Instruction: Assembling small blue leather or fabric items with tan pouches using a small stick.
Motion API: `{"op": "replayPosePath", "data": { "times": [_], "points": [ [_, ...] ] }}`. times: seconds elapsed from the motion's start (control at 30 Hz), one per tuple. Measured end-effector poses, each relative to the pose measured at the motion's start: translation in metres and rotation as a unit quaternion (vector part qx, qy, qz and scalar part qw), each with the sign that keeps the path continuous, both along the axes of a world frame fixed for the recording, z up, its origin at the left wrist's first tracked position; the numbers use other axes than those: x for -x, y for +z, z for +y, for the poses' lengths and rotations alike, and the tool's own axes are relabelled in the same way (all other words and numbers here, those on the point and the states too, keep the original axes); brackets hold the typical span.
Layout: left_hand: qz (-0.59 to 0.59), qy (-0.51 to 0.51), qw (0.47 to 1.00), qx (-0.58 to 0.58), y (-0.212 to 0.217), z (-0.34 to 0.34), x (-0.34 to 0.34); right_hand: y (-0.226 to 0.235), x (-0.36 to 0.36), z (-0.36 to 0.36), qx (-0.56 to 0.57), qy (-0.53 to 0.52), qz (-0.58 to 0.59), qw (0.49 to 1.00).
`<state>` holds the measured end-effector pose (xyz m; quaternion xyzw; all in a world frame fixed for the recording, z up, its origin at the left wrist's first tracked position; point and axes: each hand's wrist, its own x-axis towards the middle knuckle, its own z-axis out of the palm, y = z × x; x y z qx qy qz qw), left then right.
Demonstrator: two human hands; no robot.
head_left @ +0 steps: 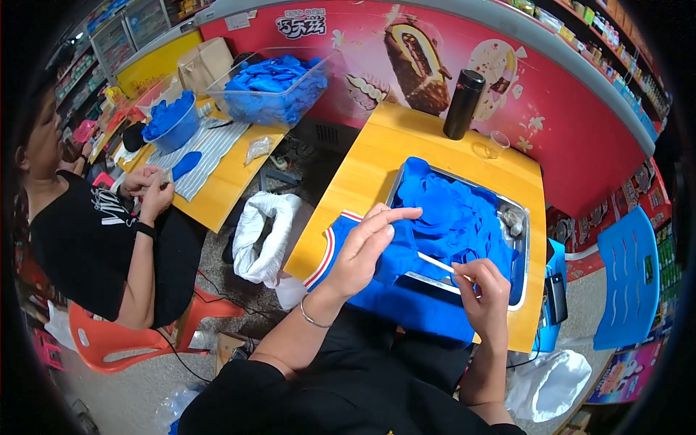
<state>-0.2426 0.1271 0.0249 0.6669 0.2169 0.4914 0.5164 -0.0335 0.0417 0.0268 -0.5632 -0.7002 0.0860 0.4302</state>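
Centre frame: our left hand (366,250) pinches a blue glove (397,254) over the near edge of the metal tray (523,250), which is full of blue gloves (453,214). Right hand (484,290), lower centre-right, grips a thin white stick (435,262). Upper left: clear bin (319,87) & blue bowl (177,132), both w/ blue gloves. Black flask (463,104) stands on the counter (362,174).

— What signage fills the far side?
— A long red freezer panel (573,123) curves behind the yellow tables, printed with a chocolate-coated ice cream bar and pale cones.

— Any packages?
— A brown cardboard box (205,64) stands far left beside a clear plastic bin (270,85); colourful packets (616,32) line the shelves far right.

— Screens?
— A dark phone (557,297) lies near right, on a blue stool.
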Motion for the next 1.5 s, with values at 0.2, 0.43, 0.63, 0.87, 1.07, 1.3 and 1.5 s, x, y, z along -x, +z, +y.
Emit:
{"op": "replayPosePath", "data": {
  "times": [0.2, 0.43, 0.63, 0.87, 1.07, 1.3, 1.5],
  "points": [
    [-0.037, 0.024, 0.999, 0.019, 0.008, -0.008, -0.002, -0.001, 0.004, -0.003, 0.024, 0.03, 0.009, 0.999],
    [0.009, 0.111, 0.989, -0.094, -0.009, 0.005, -0.005, -0.004, 0.018, 0.0, 0.015, 0.022, 0.029, 0.999],
    [-0.03, 0.083, 0.995, -0.034, -0.015, 0.001, -0.001, -0.008, 0.021, 0.001, 0.016, 0.04, 0.068, 0.997],
    [0.002, 0.135, 0.99, -0.038, -0.01, -0.007, -0.01, -0.017, 0.034, -0.004, 0.103, 0.024, 0.155, 0.982],
    [-0.021, 0.152, 0.987, -0.046, -0.007, -0.012, -0.012, -0.024, 0.038, -0.009, 0.245, 0.139, 0.473, 0.835],
    [-0.07, 0.073, 0.995, -0.024, -0.009, -0.006, -0.008, -0.024, 0.028, -0.004, 0.1, 0.055, 0.252, 0.961],
    [-0.045, 0.126, 0.988, -0.079, -0.007, 0.001, 0.004, -0.019, 0.031, -0.001, 0.073, 0.051, 0.142, 0.986]
  ]
}}
